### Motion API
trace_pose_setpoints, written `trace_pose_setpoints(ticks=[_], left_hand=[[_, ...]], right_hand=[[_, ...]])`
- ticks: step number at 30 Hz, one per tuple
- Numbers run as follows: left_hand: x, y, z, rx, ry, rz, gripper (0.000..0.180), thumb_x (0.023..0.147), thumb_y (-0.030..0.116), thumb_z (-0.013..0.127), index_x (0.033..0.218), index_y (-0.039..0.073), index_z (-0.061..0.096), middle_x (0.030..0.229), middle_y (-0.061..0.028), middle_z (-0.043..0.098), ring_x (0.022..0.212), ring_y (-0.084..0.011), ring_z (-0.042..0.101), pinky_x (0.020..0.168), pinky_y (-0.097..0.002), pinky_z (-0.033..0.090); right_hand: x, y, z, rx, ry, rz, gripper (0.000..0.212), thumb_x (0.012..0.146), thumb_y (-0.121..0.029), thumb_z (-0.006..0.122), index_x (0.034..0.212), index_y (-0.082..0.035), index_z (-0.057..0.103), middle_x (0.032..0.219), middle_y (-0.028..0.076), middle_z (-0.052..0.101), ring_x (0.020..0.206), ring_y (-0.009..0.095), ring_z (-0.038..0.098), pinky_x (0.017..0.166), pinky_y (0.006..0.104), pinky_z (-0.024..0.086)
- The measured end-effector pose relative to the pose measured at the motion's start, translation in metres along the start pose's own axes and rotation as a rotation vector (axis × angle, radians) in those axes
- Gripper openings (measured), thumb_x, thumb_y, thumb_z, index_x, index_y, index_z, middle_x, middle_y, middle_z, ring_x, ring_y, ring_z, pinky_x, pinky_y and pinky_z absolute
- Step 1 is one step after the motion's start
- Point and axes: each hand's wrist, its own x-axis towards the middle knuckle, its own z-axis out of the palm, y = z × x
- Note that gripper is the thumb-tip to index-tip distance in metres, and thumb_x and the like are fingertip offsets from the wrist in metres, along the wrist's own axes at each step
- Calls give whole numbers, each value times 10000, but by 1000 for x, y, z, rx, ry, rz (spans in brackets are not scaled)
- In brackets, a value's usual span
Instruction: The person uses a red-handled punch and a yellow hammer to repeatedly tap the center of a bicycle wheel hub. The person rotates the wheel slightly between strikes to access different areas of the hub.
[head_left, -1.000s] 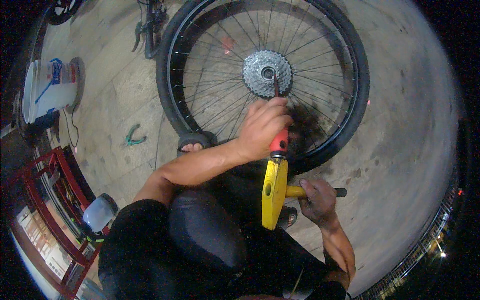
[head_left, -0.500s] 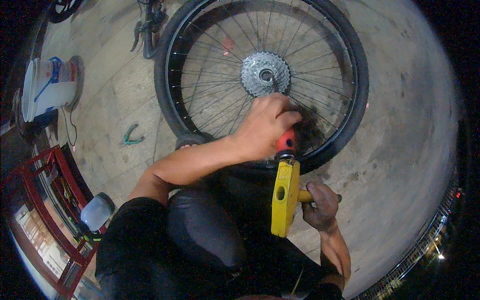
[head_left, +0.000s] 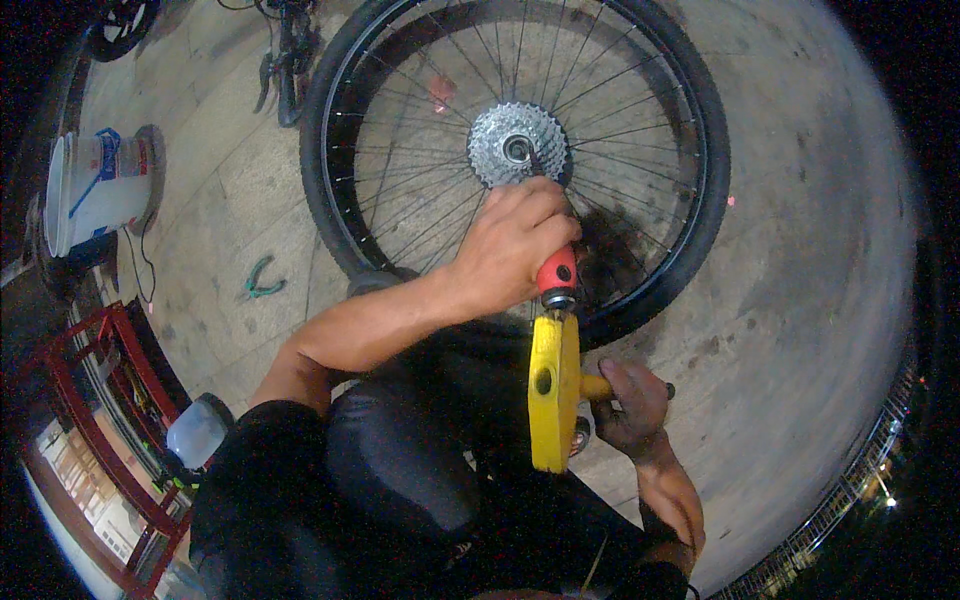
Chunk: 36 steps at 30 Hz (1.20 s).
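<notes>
A bicycle wheel (head_left: pixel 712 150) with a black tire and a silver cassette (head_left: pixel 500 125) at its hub lies in front of me. My left hand (head_left: pixel 520 240) is wrapped around a screwdriver (head_left: pixel 557 272) with a red handle. Its dark shaft reaches up to the middle of the cassette; the exact spot of its tip is hard to make out. In my right hand (head_left: pixel 632 405) is the handle of a yellow hammer (head_left: pixel 553 420). The hammer's head is at the butt of the screwdriver, touching or nearly touching it.
Green-handled pliers (head_left: pixel 262 280) lie on the floor left of the wheel. Farther left stand a white bucket (head_left: pixel 110 185) and a red metal frame (head_left: pixel 125 360). Part of a bicycle (head_left: pixel 288 75) is at the upper left. My bent knee is below the wheel.
The view has shifted slightly, so the wheel sits a little farther left. The hammer's head has turned a little more upright, still near the screwdriver's butt. Both hands keep their holds.
</notes>
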Motion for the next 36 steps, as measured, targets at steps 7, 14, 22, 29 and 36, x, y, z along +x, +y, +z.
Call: trace_pose_setpoints(ticks=[7,14,22,29,36], left_hand=[[2,2,8,50,7,-20,360,654,159,736,992,113,619,1066,-89,624,1116,-327,569,841,-438,446],[8,-1,17,98,78,5,324,650,199,731,949,106,649,1029,-85,652,1063,-308,591,796,-417,451],[10,-6,20,49,92,29,373,651,196,744,998,95,652,1046,-87,657,1088,-308,587,803,-434,439],[-3,-18,20,-26,72,118,328,689,185,759,972,121,607,1060,-69,653,1088,-276,605,830,-436,428],[-10,-25,9,-6,-40,190,317,718,191,776,956,128,577,1017,-56,640,1075,-275,618,779,-425,414]], right_hand=[[-10,2,-1,39,-8,115,472,768,-232,753,1185,-62,616,994,145,674,752,303,656,618,395,523],[-21,12,4,88,25,118,517,735,-177,786,1192,-38,586,1042,161,695,833,325,675,712,401,530],[-15,17,7,139,64,138,566,691,-141,817,1193,-34,578,942,141,697,789,297,679,671,384,535],[-29,19,10,173,48,198,500,694,-139,811,1135,-15,611,872,150,679,732,295,675,630,368,549],[-20,14,10,194,40,183,489,715,-169,793,1141,-15,608,903,140,675,715,285,663,631,362,547]])
